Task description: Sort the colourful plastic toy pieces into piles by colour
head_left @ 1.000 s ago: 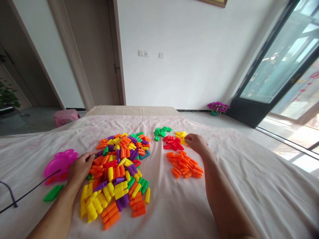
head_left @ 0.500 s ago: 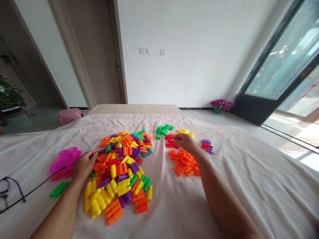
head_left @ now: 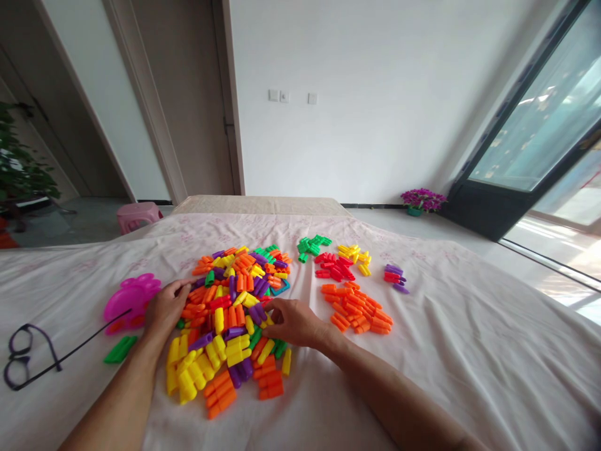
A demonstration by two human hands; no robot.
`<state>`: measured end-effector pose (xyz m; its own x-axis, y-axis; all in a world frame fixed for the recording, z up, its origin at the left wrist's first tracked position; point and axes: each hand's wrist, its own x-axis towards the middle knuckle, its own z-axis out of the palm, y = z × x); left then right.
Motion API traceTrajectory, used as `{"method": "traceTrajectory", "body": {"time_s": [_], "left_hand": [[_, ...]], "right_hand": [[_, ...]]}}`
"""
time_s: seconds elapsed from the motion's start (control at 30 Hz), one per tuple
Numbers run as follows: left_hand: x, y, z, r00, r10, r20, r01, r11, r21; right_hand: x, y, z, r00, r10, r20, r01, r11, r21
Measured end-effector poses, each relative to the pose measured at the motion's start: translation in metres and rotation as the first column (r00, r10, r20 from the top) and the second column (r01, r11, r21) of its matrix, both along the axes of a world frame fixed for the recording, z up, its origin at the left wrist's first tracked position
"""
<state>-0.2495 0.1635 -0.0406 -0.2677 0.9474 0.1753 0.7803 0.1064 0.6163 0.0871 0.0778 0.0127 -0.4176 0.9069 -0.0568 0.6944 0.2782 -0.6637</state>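
Observation:
A mixed pile of plastic building blocks (head_left: 233, 316), in orange, yellow, purple, green and red, lies on the cloth-covered table. My left hand (head_left: 165, 307) rests against the pile's left edge with fingers loosely stretched, and no block shows in it. At the pile's right side, my right hand (head_left: 295, 322) reaches in, thumb and forefinger apart beside a purple block (head_left: 257, 312) and some yellow ones. Its other fingers are partly hidden. Farther right are sorted groups: orange blocks (head_left: 359, 310), red blocks (head_left: 335, 267), green blocks (head_left: 313, 246) and yellow blocks (head_left: 354, 254).
A small purple group (head_left: 394, 269) with a red block sits at the far right. Left of my left hand are a pink paw-shaped tray (head_left: 123, 305), a green block (head_left: 121, 349) and eyeglasses (head_left: 28, 357). A pink stool (head_left: 138, 216) stands beyond the table.
My right hand has moved left and nearer, from the red group to the mixed pile. A red block now lies with the purple ones, as before. The view has shifted slightly.

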Motion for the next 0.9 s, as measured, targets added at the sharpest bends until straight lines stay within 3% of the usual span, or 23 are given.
{"method": "traceTrajectory", "body": {"time_s": [0.2, 0.57, 0.7, 0.83, 0.9], "left_hand": [[0.0, 0.0, 0.0, 1.0, 0.001, -0.005, -0.001, 1.0, 0.006], [-0.001, 0.001, -0.002, 1.0, -0.004, -0.001, 0.004, 1.0, 0.019], [-0.002, 0.001, -0.004, 1.0, -0.012, 0.003, 0.012, 1.0, 0.022], [-0.003, 0.002, -0.005, 1.0, -0.008, 0.002, 0.008, 1.0, 0.022], [-0.002, 0.002, -0.005, 1.0, -0.004, 0.003, 0.004, 1.0, 0.022]], "right_hand": [[0.01, 0.009, 0.002, 0.997, -0.005, -0.077, 0.011, 0.997, 0.07], [0.09, 0.034, 0.046, 0.973, -0.23, -0.026, 0.23, 0.956, 0.182], [0.121, 0.035, 0.057, 0.962, -0.261, 0.081, 0.246, 0.957, 0.157], [0.153, 0.033, 0.063, 0.96, -0.185, 0.211, 0.177, 0.983, 0.055], [0.163, 0.032, 0.066, 0.939, -0.191, 0.286, 0.18, 0.982, 0.065]]}}
